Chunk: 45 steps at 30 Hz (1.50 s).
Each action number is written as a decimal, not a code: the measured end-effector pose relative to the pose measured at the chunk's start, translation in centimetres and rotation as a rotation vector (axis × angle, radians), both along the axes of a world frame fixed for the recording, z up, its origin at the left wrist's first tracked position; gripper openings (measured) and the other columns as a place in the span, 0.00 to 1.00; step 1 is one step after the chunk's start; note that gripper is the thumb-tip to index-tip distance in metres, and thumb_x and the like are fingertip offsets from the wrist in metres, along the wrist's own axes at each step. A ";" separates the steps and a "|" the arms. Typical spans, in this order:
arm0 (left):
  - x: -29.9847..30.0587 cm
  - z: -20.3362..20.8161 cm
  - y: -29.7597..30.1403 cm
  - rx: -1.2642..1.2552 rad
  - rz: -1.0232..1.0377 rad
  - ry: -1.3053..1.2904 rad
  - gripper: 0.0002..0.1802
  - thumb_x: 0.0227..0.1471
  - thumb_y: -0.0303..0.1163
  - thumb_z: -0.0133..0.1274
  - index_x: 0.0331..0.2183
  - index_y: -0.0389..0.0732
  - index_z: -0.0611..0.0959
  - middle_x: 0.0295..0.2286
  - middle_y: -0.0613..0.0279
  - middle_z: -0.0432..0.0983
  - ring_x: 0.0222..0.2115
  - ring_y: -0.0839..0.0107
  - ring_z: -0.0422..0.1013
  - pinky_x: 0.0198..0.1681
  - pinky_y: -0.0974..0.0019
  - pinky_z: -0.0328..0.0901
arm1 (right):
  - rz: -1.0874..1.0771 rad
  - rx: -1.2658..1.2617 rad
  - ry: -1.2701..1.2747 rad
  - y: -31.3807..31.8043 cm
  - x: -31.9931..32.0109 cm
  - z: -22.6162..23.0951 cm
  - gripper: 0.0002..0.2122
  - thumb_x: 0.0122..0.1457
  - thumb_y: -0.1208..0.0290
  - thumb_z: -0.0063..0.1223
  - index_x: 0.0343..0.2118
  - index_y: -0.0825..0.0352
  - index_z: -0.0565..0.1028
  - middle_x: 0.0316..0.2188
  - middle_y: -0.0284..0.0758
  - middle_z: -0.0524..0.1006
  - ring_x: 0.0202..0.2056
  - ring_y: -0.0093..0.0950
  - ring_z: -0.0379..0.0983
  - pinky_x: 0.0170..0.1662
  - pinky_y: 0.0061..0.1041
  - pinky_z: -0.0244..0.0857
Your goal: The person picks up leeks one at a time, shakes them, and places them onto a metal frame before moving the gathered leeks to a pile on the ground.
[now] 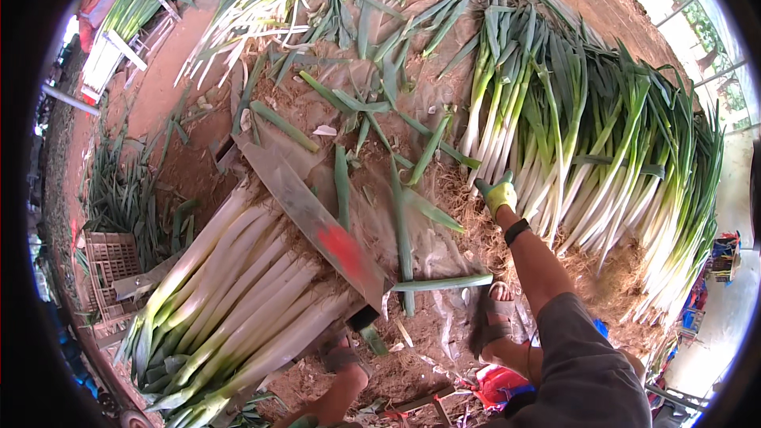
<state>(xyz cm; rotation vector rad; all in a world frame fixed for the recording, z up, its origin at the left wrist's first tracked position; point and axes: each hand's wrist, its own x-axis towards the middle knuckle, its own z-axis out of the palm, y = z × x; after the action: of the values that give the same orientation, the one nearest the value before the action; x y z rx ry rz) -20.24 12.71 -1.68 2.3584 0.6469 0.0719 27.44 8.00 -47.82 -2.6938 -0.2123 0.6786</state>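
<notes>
My right hand [498, 192], in a yellow-green glove with a dark band at the wrist, reaches to the near left edge of a large heap of leeks [587, 127]. Its thumb and fingers are spread at the white lower ends of the stalks, and no stalk shows clearly in its grasp. The heap lies with its green leaves away from me and its hairy roots [610, 269] toward me. Trimmed leeks [238, 285] with thick white stalks lie side by side at the left, behind a flat metal plate [309, 218] with a red smear. My left hand is out of view.
Loose cut leaves [403, 222] litter the soil before me. My sandalled feet [498, 317] stand near the bottom. A brown plastic crate [111, 261] sits at the far left. More leeks [261, 0] lie at the back, and a red bag [499, 388] lies by my leg.
</notes>
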 end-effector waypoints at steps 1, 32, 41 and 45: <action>0.4 -0.3 0.3 0.003 -0.005 0.002 0.34 0.53 0.28 0.64 0.59 0.42 0.69 0.46 0.55 0.79 0.44 0.47 0.74 0.55 0.37 0.66 | -0.029 -0.049 -0.018 0.1 0.5 0.9 0.57 0.50 0.41 0.68 0.72 0.69 0.47 0.58 0.54 0.73 0.54 0.48 0.75 0.53 0.39 0.71; 1.0 -0.6 0.1 0.065 -0.051 0.100 0.26 0.51 0.32 0.63 0.52 0.41 0.78 0.44 0.53 0.77 0.45 0.48 0.74 0.57 0.37 0.66 | -0.318 0.104 0.083 2.3 1.2 -0.4 0.25 0.53 0.64 0.70 0.51 0.65 0.72 0.47 0.41 0.78 0.42 0.34 0.76 0.44 0.35 0.71; 0.7 1.3 -0.5 0.144 -0.095 0.119 0.25 0.50 0.29 0.61 0.52 0.37 0.80 0.42 0.51 0.76 0.44 0.51 0.74 0.57 0.41 0.65 | -0.333 0.401 0.558 -3.5 6.3 7.4 0.06 0.61 0.63 0.57 0.34 0.59 0.81 0.25 0.31 0.76 0.22 0.28 0.66 0.23 0.28 0.59; -0.6 1.8 -1.7 0.206 -0.109 0.111 0.24 0.50 0.29 0.59 0.51 0.36 0.79 0.42 0.51 0.76 0.44 0.50 0.74 0.57 0.41 0.65 | -0.160 0.420 0.450 -4.4 4.7 14.2 0.06 0.63 0.65 0.55 0.36 0.60 0.80 0.27 0.31 0.76 0.21 0.27 0.68 0.23 0.31 0.64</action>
<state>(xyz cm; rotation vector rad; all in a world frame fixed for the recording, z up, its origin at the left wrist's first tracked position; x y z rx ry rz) -20.79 10.99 0.12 2.6069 0.5861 -0.0432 32.16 3.60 -33.58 -2.0754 -0.0173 1.0345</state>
